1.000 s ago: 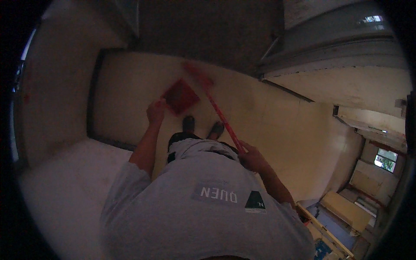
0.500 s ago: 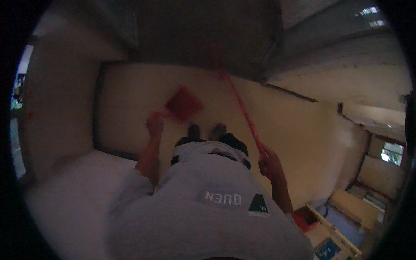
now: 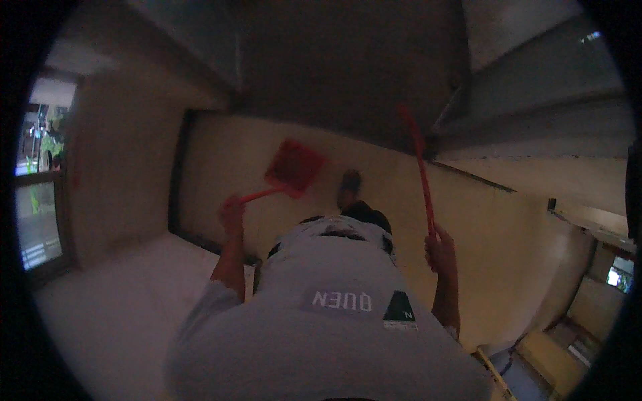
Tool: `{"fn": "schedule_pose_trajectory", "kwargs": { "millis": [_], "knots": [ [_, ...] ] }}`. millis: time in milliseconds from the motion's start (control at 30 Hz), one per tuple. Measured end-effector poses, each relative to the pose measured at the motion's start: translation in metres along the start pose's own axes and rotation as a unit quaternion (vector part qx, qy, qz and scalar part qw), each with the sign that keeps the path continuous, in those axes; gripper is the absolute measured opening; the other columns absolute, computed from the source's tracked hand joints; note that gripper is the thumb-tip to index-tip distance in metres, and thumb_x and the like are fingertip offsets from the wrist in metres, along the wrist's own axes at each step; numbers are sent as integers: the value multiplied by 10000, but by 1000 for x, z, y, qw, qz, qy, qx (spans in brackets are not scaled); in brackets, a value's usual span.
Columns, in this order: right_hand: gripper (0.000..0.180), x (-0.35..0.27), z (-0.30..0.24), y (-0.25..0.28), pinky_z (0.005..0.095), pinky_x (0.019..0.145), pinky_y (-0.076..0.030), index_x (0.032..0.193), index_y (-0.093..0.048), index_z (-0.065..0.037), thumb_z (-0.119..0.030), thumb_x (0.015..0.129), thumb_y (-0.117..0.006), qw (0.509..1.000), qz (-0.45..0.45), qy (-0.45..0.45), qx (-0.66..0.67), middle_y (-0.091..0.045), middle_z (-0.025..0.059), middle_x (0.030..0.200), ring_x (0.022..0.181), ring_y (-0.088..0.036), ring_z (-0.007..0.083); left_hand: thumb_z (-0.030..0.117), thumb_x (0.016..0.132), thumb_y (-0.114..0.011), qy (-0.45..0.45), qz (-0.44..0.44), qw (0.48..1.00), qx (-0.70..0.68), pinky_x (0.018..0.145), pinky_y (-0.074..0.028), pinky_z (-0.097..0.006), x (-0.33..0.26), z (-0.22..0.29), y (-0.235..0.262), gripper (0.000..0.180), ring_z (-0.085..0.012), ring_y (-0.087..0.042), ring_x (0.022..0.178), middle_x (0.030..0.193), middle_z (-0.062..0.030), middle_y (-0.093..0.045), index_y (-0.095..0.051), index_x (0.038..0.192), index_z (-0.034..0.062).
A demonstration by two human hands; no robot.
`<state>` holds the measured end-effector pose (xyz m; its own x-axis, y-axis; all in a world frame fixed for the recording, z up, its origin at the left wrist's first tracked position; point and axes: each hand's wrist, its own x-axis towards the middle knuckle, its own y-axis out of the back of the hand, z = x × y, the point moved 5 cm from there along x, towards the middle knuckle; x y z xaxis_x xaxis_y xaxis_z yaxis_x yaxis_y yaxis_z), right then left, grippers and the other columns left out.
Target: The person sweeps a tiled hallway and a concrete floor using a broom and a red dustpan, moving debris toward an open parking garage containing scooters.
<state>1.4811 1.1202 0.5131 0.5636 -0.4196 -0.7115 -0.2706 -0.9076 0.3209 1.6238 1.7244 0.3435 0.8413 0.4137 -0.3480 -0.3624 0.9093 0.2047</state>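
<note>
My left hand (image 3: 232, 212) is closed round the handle of a red dustpan (image 3: 295, 167). The square pan hangs out in front of me over the pale floor, slightly blurred. On the other side, my right hand (image 3: 440, 251) grips a long red handle (image 3: 425, 180), like a broom's. It points forward and away from me, slanting a little left. Its far end reaches over the dark area ahead and is too dim to make out, so any bristles do not show.
Yellowish floor (image 3: 488, 267) spreads to my right. A dark band (image 3: 175, 174) edges the floor at left, beside a wall with a window (image 3: 40, 200). Ahead stands a large dark surface (image 3: 348, 60). One dark shoe (image 3: 350, 184) shows below me. Yellow furniture (image 3: 548, 354) is at lower right.
The view has shifted, and the red handle now stands further right and more upright. The dustpan has moved slightly right, its handle showing more plainly. One shoe shows where two did.
</note>
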Motion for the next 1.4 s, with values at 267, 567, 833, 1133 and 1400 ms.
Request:
{"fn": "schedule_pose_trajectory", "kwargs": {
  "millis": [267,567,833,1133,1400],
  "knots": [
    [467,90,-36,5,273,365,-379,1312,-453,-79,-106,851,-528,997,13,-62,-40,-511,20,634,445,-476,115,239,848,-561,-12,172,976,135,555,-450,-317,6,48,3,238,-150,-542,600,661,-25,-562,-600,806,9],
    [399,113,-58,-1,279,352,-364,1273,-469,-132,-132,875,-491,987,-44,-153,33,-482,15,634,439,-446,119,292,872,-565,-44,236,923,301,591,-474,-291,20,81,-20,311,-167,-566,680,811,-80,-615,-623,871,-14],
    [425,139,-116,-47,251,344,-360,1284,-436,-124,-144,865,-498,978,-68,-151,123,-464,8,632,430,-443,98,296,844,-642,-11,87,841,535,652,-495,-323,99,102,-83,272,-170,-571,752,857,-73,-601,-604,922,38],
    [515,181,-209,-125,212,342,-307,1342,-425,-100,-136,840,-533,932,-181,-193,248,-435,-13,600,410,-383,72,270,843,-624,-189,83,898,388,515,-458,-272,208,77,-77,259,-148,-548,620,739,-18,-578,-598,807,16],
    [531,206,-309,-163,259,370,-354,1345,-430,-85,-103,821,-514,950,-282,-125,55,-525,26,656,431,-433,114,345,881,-545,42,96,928,357,547,-474,-321,213,65,-44,287,-176,-541,584,696,-32,-577,-605,794,78]
  ]
}}
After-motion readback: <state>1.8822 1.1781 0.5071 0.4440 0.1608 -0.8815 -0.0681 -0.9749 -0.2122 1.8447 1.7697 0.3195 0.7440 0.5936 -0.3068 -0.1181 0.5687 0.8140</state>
